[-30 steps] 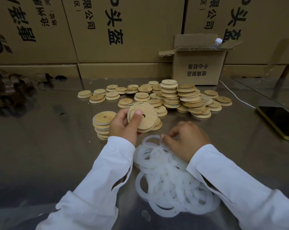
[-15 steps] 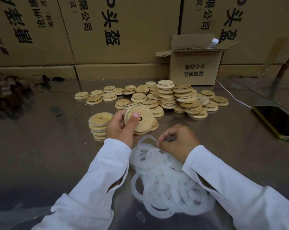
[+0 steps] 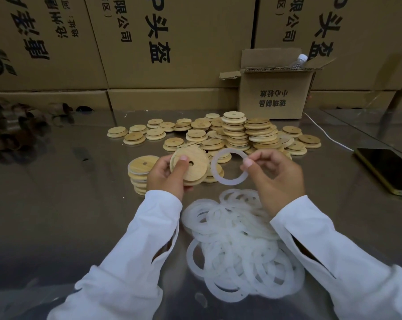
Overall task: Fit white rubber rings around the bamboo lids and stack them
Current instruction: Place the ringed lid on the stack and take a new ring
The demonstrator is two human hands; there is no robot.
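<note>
My left hand (image 3: 166, 175) grips a round bamboo lid (image 3: 193, 163) with a centre hole, held tilted above the table, thumb on its face. Just to its right, my right hand (image 3: 276, 174) pinches a single white rubber ring (image 3: 218, 176), lifted clear of the ring pile and apart from the lid. The pile of white rubber rings (image 3: 239, 248) lies on the table under my wrists. A short stack of ringed lids (image 3: 138, 175) stands left of my left hand. Loose and stacked bamboo lids (image 3: 234, 132) spread behind.
The steel table (image 3: 68, 204) carries a small open cardboard box (image 3: 273, 98) holding a water bottle (image 3: 299, 61) at the back. A phone (image 3: 386, 169) and white cable (image 3: 322, 132) lie right. Large cartons (image 3: 172, 42) wall the rear. Dark scraps (image 3: 13, 130) sit far left.
My right hand has risen from the ring pile with one ring pinched and moved up beside the lid. My left hand keeps holding the lid.
</note>
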